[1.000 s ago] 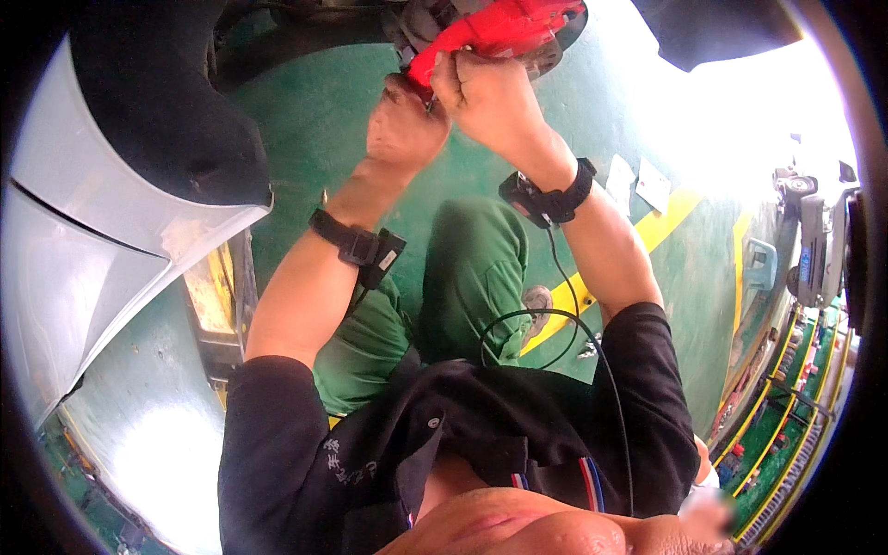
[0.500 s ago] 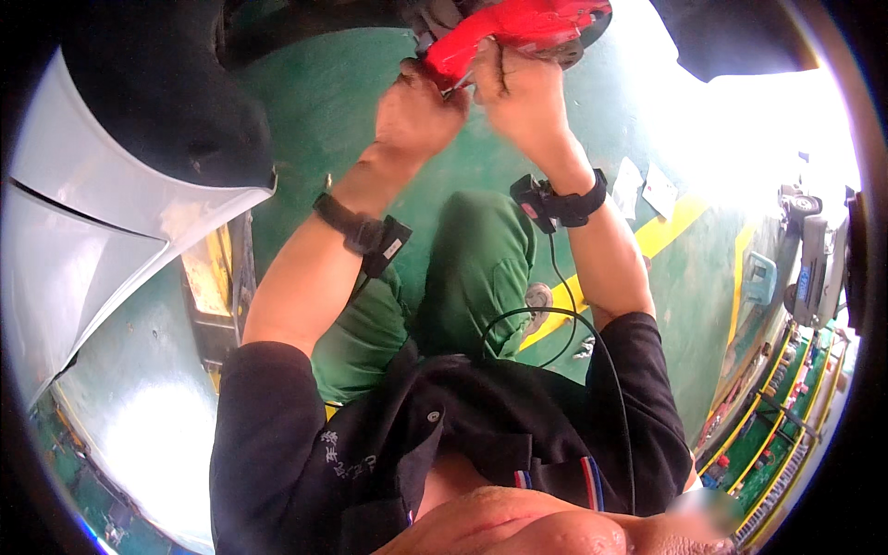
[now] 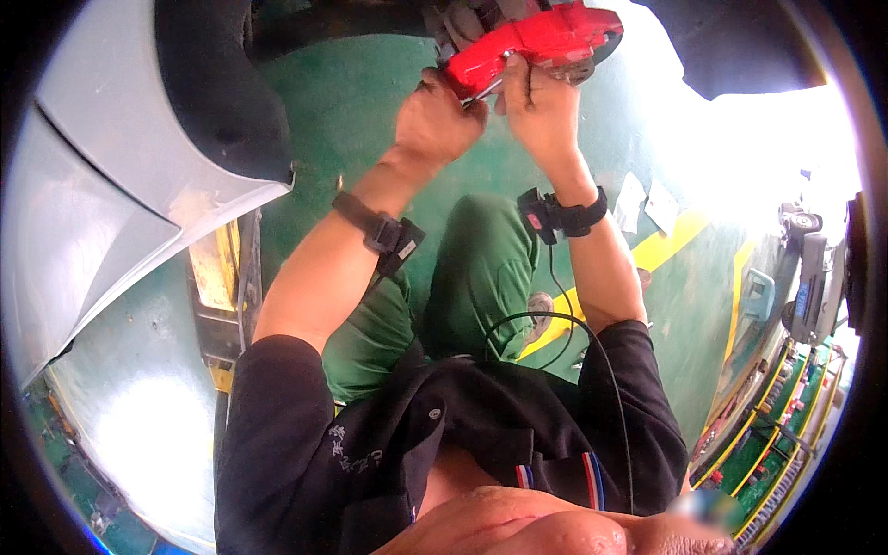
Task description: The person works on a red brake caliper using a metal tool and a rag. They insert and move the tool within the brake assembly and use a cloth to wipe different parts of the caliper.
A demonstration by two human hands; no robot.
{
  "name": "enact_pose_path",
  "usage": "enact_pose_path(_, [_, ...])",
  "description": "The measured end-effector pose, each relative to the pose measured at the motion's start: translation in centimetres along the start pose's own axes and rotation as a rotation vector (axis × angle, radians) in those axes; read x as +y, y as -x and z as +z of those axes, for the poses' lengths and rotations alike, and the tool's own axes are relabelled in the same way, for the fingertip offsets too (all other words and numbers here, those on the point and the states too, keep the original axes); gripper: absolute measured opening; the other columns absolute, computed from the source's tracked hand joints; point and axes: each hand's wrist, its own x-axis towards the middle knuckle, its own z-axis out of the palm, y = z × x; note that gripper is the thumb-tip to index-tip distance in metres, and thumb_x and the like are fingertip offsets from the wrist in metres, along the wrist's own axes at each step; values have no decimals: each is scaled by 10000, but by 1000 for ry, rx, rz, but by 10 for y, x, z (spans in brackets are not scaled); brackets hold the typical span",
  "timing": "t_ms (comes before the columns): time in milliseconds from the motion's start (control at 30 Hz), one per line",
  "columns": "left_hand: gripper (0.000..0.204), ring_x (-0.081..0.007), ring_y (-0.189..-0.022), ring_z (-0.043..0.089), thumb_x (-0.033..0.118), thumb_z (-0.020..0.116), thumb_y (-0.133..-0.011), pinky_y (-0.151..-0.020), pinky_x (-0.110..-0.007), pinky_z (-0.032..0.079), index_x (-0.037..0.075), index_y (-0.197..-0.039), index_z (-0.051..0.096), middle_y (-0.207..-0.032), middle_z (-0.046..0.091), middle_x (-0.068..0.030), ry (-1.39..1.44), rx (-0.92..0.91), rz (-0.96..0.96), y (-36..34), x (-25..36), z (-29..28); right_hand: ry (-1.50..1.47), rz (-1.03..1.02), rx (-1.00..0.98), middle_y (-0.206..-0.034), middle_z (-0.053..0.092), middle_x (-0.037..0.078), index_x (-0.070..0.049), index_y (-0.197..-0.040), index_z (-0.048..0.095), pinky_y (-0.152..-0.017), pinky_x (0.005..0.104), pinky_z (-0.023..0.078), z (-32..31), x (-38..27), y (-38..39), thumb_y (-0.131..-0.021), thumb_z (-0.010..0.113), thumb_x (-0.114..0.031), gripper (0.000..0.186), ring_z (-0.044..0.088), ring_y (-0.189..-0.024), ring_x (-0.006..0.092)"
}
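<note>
Head view: both hands (image 3: 490, 106) on red caliper (image 3: 532, 42)

Caliper (image 3: 541, 42) above both hands; car panel (image 3: 102, 213) at left.

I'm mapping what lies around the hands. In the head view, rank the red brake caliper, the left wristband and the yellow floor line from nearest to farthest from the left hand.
1. Red brake caliper: touching the left hand, just above it.
2. Left wristband: on the forearm, below the hand.
3. Yellow floor line: on the green floor, far right.
</note>
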Motion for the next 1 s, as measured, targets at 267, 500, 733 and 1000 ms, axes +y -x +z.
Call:
enact_pose_path(267, [527, -454, -871, 669, 316, 665, -842, -702, -493, 568, -97, -1075, 436, -930, 631, -311, -107, 210, 254, -12, -37, 43, 320, -127, -94, -746, 635, 231, -15, -952, 601, -612, 500, 506, 2, -35, 8, -955, 587, -299, 284, 630, -734, 444])
enact_pose_path(500, [576, -463, -1049, 588, 235, 666, -777, -900, -483, 509, -98, -1128, 355, -1128, 524, -316, 91, -25, 42, 0, -2, 13, 98, -49, -90, -692, 650, 189, 16, -997, 577, -573, 445, 523, -26, -19, 4, -959, 583, -241, 259, 653, -633, 383])
enact_pose_path(733, [606, -490, -1104, 545, 194, 645, -739, -992, -488, 444, -130, -1157, 350, -1173, 509, -341, 71, -24, 25, 1, -1, 12, 80, 101, 263, -768, 717, 90, 7, -1000, 617, -624, 265, 547, -123, -7, -31, -1019, 555, -249, 264, 698, -670, 143])
enact_pose_path(1000, [611, -485, -1115, 540, 189, 654, -736, -996, -483, 443, -133, -1154, 345, -1185, 498, -338, 45, -41, 5, -2, -3, 13, 84, 2, 260, -617, 628, 78, -20, -886, 587, -516, 291, 493, -123, -20, -47, -992, 559, -147, 167, 630, -535, 152])
